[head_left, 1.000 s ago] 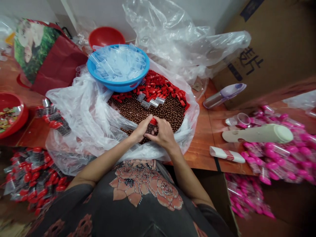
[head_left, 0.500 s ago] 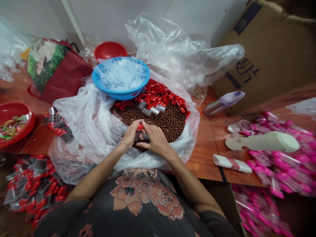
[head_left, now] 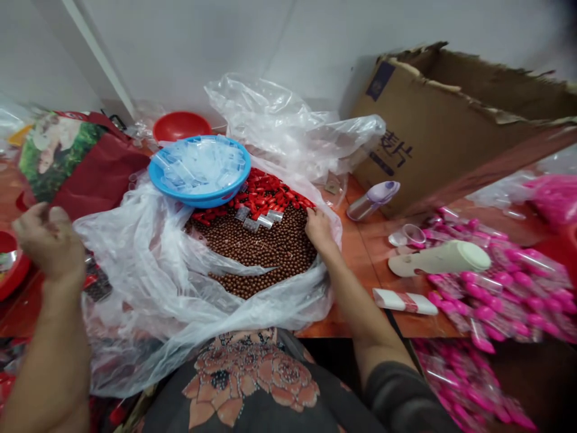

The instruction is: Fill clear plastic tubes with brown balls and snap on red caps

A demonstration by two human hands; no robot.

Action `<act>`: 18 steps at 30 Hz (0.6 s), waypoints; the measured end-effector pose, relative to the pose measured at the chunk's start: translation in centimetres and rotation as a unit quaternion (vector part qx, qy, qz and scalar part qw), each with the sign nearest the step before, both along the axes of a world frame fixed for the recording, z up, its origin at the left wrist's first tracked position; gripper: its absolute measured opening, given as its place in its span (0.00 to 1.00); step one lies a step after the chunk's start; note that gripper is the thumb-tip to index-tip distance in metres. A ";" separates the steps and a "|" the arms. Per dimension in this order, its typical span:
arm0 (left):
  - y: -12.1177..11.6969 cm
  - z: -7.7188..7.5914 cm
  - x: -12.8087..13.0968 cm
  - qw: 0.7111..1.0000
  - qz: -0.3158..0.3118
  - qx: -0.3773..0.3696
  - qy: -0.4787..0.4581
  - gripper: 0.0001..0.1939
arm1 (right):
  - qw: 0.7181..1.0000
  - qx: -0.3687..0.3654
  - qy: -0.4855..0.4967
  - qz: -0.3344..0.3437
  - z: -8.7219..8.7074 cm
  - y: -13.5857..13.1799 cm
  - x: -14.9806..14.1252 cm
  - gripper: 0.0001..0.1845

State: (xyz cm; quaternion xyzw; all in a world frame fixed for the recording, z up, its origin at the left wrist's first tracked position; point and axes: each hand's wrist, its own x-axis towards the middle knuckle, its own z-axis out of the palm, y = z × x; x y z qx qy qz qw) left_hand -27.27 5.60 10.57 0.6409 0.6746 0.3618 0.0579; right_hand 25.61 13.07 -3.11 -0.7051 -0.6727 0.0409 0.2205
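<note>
A big clear plastic bag (head_left: 148, 252) lies open in front of me, holding a heap of small brown balls (head_left: 252, 246) and, behind them, red caps (head_left: 270, 192). A few small clear tubes (head_left: 256, 219) lie on the balls. My right hand (head_left: 318, 227) reaches to the right edge of the heap, where the balls meet the caps, with fingers curled down. My left hand (head_left: 47, 240) is raised far to the left, beyond the bag's edge, back toward me, fingers curled and blurred. A blue bowl (head_left: 198, 198) of empty clear tubes rests on the bag's far side.
A cardboard box (head_left: 442, 120) stands at the back right. Pink-capped tubes (head_left: 496, 294), a cream bottle (head_left: 439, 258), a purple-lidded bottle (head_left: 374, 198) and a white-and-red packet (head_left: 406, 300) lie at the right. A red bag (head_left: 67, 156) and red bowls (head_left: 180, 125) are at the left and back.
My hands were together over the balls on a red-capped tube. They have separated: the left swung out to the left, the right moved to the caps. The camera tilted up.
</note>
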 end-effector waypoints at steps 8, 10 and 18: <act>6.4 -7.2 19.8 0.949 -0.299 -0.097 0.004 0.11 | 0.998 -0.052 -0.010 0.014 0.3 -0.1 -1.0 0.21; 7.9 -9.5 22.9 0.939 -0.303 -0.161 0.034 0.10 | 0.998 -0.054 -0.004 0.031 0.8 -1.5 -1.1 0.20; 9.3 -12.8 25.9 0.927 -0.304 -0.212 0.049 0.14 | 0.946 0.029 0.323 0.003 0.7 -10.9 -1.8 0.22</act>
